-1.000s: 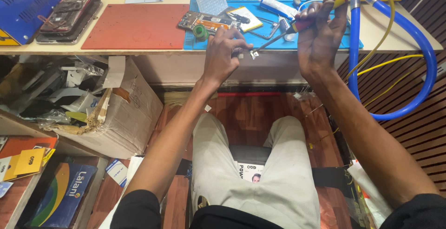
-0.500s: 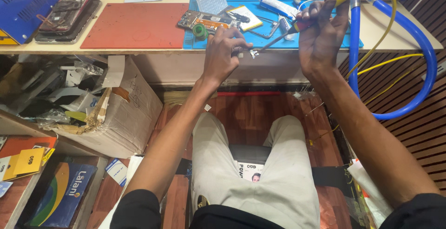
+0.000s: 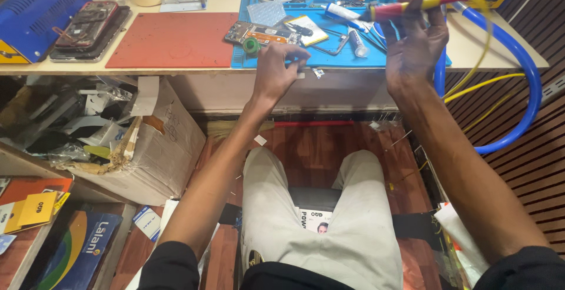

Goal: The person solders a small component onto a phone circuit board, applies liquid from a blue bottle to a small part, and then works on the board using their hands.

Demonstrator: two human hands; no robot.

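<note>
Cream bench (image 3: pixel 194 81) across the top, red mat (image 3: pixel 170 40) left of a blue mat (image 3: pixel 329 59). Blue hose (image 3: pixel 529 84) looping down at the right edge. Cardboard box (image 3: pixel 168 143) under the bench, left. Stacked phones (image 3: pixel 88 28) beside the red mat. Right hand (image 3: pixel 415 37) raised over the blue mat's right end, fingers closed round a red-and-yellow tool (image 3: pixel 412 6) lying level. Left hand (image 3: pixel 279 69) at the blue mat's front edge, fingertips pinched together on something too small to tell. Circuit board (image 3: pixel 259 32) just beyond the left hand. White tube (image 3: pixel 356 41) between the hands.
</note>
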